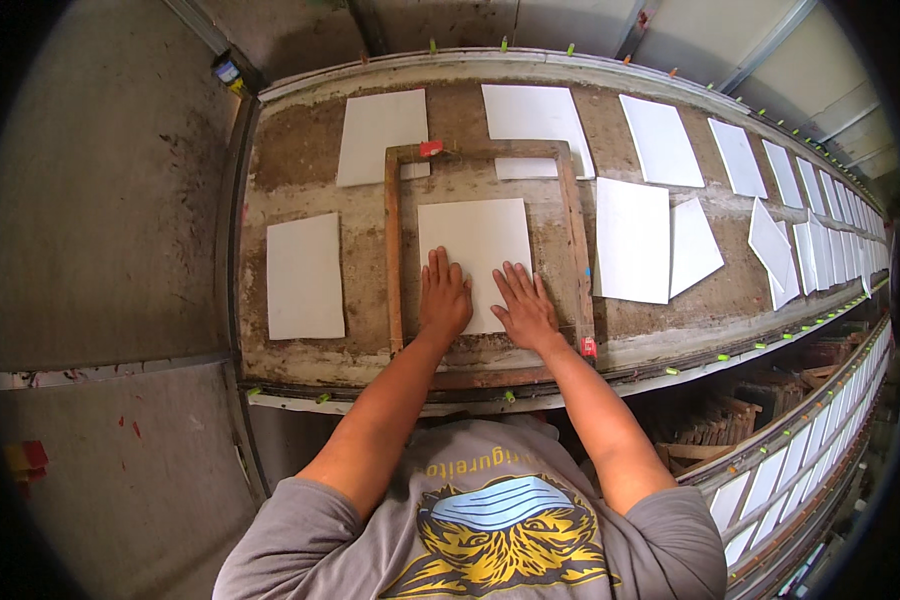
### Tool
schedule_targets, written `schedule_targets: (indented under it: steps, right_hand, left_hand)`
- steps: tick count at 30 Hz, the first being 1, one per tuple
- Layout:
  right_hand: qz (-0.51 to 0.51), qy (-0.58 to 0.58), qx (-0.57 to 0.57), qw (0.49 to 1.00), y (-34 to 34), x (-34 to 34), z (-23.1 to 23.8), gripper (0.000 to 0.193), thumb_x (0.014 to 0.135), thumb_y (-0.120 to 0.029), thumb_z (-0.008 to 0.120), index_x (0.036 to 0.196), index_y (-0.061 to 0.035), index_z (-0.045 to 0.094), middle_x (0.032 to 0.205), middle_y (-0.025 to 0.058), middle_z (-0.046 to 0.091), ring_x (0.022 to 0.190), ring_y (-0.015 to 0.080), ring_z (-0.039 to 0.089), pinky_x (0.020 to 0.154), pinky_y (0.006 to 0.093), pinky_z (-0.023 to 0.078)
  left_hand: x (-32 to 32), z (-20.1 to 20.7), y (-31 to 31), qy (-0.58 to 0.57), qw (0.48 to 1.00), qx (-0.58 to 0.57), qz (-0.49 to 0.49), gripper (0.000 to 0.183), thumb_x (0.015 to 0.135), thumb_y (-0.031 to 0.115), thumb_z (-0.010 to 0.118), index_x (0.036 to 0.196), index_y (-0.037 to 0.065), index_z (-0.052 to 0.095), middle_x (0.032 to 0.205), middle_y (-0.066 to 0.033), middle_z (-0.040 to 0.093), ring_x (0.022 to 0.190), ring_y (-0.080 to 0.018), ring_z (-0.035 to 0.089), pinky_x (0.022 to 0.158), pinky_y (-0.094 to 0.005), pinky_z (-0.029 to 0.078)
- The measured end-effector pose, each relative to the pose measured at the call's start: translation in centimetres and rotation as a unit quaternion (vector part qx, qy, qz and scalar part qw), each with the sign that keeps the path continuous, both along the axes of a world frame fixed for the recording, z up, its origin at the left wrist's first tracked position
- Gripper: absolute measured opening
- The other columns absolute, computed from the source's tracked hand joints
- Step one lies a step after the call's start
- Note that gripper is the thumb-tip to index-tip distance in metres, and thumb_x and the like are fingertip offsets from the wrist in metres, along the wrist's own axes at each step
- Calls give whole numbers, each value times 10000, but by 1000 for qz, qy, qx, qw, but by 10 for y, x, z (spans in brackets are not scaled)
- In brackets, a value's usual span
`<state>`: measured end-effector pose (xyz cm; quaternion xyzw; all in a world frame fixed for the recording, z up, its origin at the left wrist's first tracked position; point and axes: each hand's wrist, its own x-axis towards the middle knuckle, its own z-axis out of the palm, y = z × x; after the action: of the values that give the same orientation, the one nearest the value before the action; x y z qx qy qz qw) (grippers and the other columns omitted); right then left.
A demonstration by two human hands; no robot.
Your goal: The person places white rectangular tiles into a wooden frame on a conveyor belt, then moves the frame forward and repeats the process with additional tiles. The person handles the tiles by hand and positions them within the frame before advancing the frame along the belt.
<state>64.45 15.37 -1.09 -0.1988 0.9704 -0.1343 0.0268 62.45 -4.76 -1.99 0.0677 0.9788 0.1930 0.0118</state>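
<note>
A white rectangular sheet (478,228) lies on the long worn table inside a wooden frame (393,240). My left hand (446,298) rests flat on the sheet's left part, fingers stretched out. Toward the sheet's lower right edge, my right hand (525,308) lies with its fingers spread, the fingertips on the paper. Neither hand grips anything. The frame surrounds the sheet and both hands, and its top bar crosses two sheets farther back. Red tape pieces mark its upper left bar and lower right corner.
Left of the frame lies another white sheet (305,277); on its right, a sheet (632,240) overlaps a tilted one (694,247). Several more run down the table to the right. Green clips (510,396) line the table edge. Wooden frames (715,425) are stacked below, right.
</note>
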Motion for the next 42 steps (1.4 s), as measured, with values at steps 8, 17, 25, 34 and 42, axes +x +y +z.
schedule_targets:
  steps: [8, 17, 25, 34, 42]
  right_hand:
    - [-336, -17, -79, 939, 57, 11, 51, 729, 923, -424, 715, 1501, -90, 423, 1566, 212, 394, 1426, 420, 390, 1098, 532, 388]
    - [-385, -37, -141, 911, 91, 37, 12, 652, 936, -351, 698, 1459, -24, 488, 1344, 259, 619, 1241, 449, 580, 1018, 522, 462]
    - [-397, -43, -120, 909, 83, 34, 37, 603, 939, -350, 685, 1449, -63, 542, 1317, 258, 637, 1224, 427, 602, 1016, 495, 475]
    - [-393, -24, -162, 905, 110, 23, 53, 571, 946, -317, 685, 1427, -35, 561, 1315, 265, 638, 1224, 427, 607, 1015, 481, 477]
    - [-380, -4, -147, 913, 177, 3, 81, 573, 958, -319, 676, 1434, -31, 541, 1301, 257, 646, 1199, 437, 615, 997, 508, 486]
  left_hand:
    - [22, 56, -62, 74, 988, 136, 29, 583, 1017, 385, 599, 1362, -64, 464, 1536, -307, 348, 1485, -466, 266, 1196, -558, 251]
    - [69, 26, -119, -119, 957, 200, 176, 728, 1052, 583, 431, 1200, -119, 551, 1011, -308, 608, 917, -435, 633, 822, -516, 501]
    - [55, 31, -114, -127, 935, 247, 222, 731, 1060, 563, 432, 1220, -139, 558, 852, -232, 654, 755, -360, 664, 681, -487, 505]
    - [51, 78, -90, -123, 922, 285, 231, 687, 1049, 522, 506, 1346, -97, 526, 957, -238, 689, 855, -345, 699, 760, -458, 528]
    - [36, 67, -16, -65, 896, 359, 253, 721, 1048, 573, 473, 1410, -50, 495, 1158, -257, 673, 1040, -339, 677, 893, -449, 520]
